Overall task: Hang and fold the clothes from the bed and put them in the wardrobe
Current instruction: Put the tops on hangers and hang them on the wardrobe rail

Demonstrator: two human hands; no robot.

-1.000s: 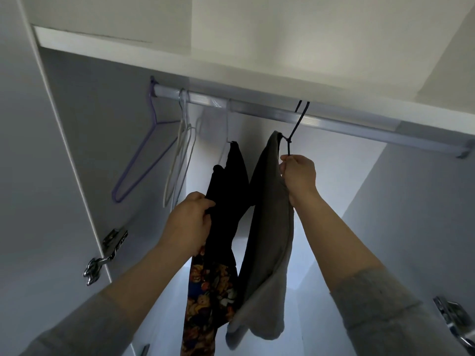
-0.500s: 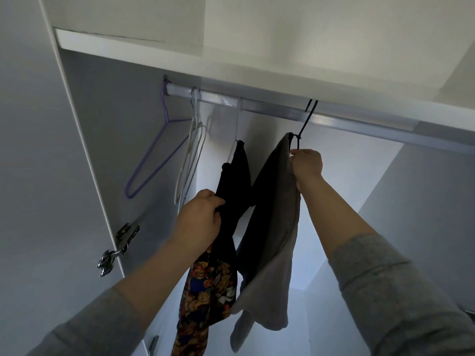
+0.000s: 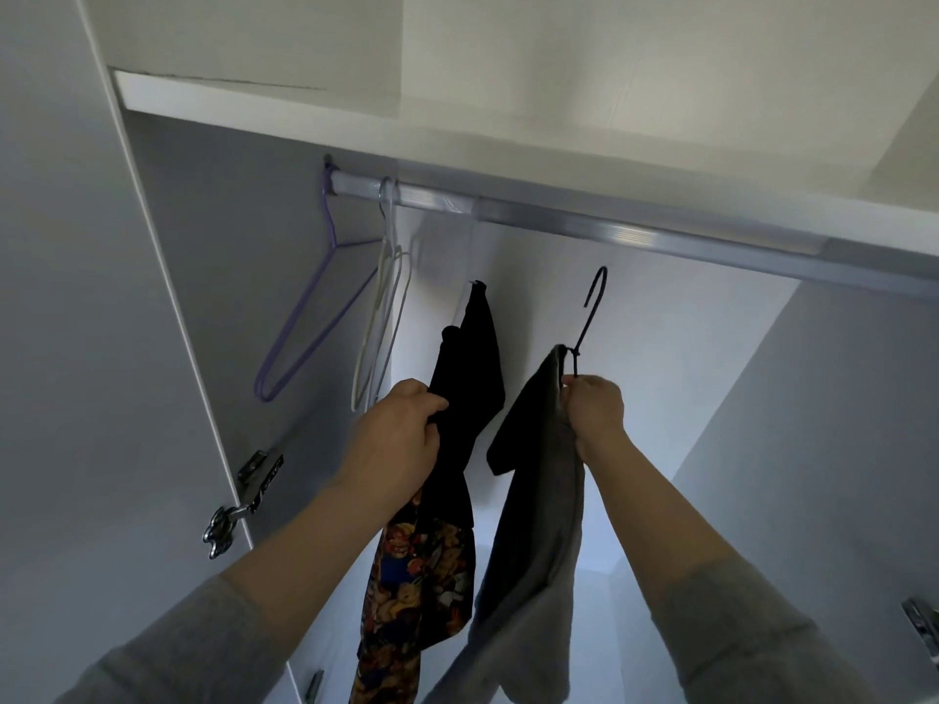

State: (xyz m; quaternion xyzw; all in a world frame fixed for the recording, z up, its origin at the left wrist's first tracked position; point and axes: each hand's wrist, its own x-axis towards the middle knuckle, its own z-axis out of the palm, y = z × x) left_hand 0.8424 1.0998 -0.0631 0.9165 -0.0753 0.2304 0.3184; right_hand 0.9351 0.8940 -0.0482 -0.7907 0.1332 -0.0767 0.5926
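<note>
Overhead, gripping the black hanger point(image 3: 591, 317) by its neck with the raised right hand point(image 3: 594, 411) (hook below the rail point(image 3: 609, 231), apart); clutching the black garment point(image 3: 477, 348) in the left hand point(image 3: 401, 434).

Two garments at centre: one black patterned garment point(image 3: 472, 358), one grey garment point(image 3: 538, 500). One purple hanger point(image 3: 333, 243) upper left, one dark hanger point(image 3: 589, 322), one rail point(image 3: 635, 233).

The thin black wire hanger point(image 3: 592, 317), whose hook sat over the silver metal wardrobe rail point(image 3: 635, 233) half a second earlier, is now off the rail: its hook hangs free below the rail, apart from it. The right hand point(image 3: 597, 411), gripping the hanger's neck, is lower beneath the rail than before, and the grey cloth garment point(image 3: 538, 525) draped on the hanger is lower with it.
</note>
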